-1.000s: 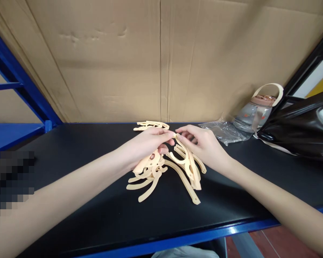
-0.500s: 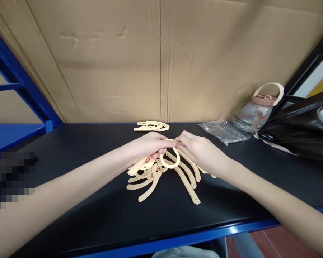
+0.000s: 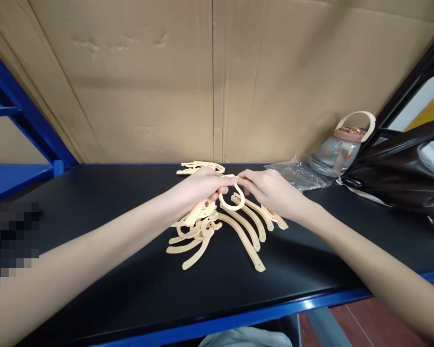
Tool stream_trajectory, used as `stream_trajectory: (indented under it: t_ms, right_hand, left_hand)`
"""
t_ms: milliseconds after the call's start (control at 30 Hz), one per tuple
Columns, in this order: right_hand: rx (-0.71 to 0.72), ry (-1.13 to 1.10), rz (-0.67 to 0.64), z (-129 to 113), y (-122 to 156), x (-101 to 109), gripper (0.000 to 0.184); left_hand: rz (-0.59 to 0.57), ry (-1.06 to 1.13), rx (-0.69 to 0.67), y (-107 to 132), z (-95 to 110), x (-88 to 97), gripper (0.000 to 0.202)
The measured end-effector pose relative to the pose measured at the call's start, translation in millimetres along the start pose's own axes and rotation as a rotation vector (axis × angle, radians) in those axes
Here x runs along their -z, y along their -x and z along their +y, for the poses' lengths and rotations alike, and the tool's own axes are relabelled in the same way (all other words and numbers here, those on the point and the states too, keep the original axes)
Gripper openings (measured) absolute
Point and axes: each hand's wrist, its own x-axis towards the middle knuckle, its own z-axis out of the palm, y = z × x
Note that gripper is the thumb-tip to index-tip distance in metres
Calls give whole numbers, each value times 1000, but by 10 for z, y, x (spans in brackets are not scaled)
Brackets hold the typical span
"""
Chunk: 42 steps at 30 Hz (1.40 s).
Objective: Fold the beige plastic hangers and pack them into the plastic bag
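Near the middle of the table, both hands meet at a beige plastic hanger hook, a curved open loop. My left hand is closed on it, thumb laid along its top. A flat beige arm piece shows just below that hand; whether it joins the hook I cannot tell. With fingertips pinched at the hook's upper end, my right hand touches my left thumb. Under them lie loose curved hanger arms on the right and a pile of hanger pieces on the left.
Folded beige hangers lie at the back by the cardboard wall. A clear plastic bag and a water bottle stand back right, beside a black bag. A blue frame borders the black table.
Both hands have moved slightly up with the hook, and more of the pieces under my right hand shows. The whole view has shifted a little.
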Motion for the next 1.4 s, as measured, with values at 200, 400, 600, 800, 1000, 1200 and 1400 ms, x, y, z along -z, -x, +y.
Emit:
stream_trajectory:
  t_ms: [200, 400, 600, 800, 1000, 1200, 1400]
  right_hand:
    - [-103, 402, -106, -100, 10, -131, 18]
    - [-107, -56, -1, 81, -64, -127, 31]
    - [-452, -889, 225, 412, -124, -137, 28]
    - [-510, -1255, 289, 279, -141, -155, 13]
    - [-523, -1340, 381, 185, -95, -171, 3]
    - [-449, -1275, 481, 98, -16, -197, 3]
    - [-347, -1125, 467, -163, 64, -252, 7]
  left_hand:
    - [-10, 102, 2, -108, -1, -53, 28]
    - [-53, 268, -5, -65, 92, -162, 21]
    - [-43, 169, -61, -206, 99, 14, 25]
    - [146, -166, -134, -528, -311, 524, 22]
    - [395, -436, -280, -524, -492, 648, 23]
    - [385, -310, -276, -148, -341, 320, 66]
    - [154, 123, -182, 167, -218, 91, 35]
